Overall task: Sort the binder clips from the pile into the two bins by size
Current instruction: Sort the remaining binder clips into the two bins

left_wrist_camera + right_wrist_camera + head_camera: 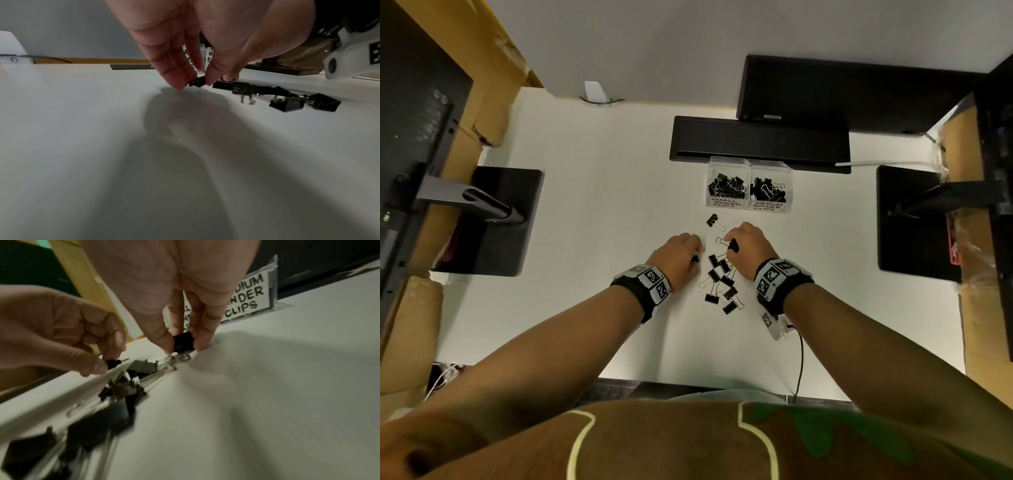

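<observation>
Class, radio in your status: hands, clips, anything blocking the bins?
Left hand pinching a small clip. Right hand pinching a bigger clip. Pile remains on desk. Path to bins open.

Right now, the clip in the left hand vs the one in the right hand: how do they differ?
Size: the clip in the left hand looks smaller than the clip in the right hand.
Grip: the left hand pinches its clip between thumb and fingertips; the right hand holds its clip's black body by two opposite sides.
Place: the left one sits at the pile's left edge, the right one at its far end, nearer the bins.
Shared: both black, both low over the table.
</observation>
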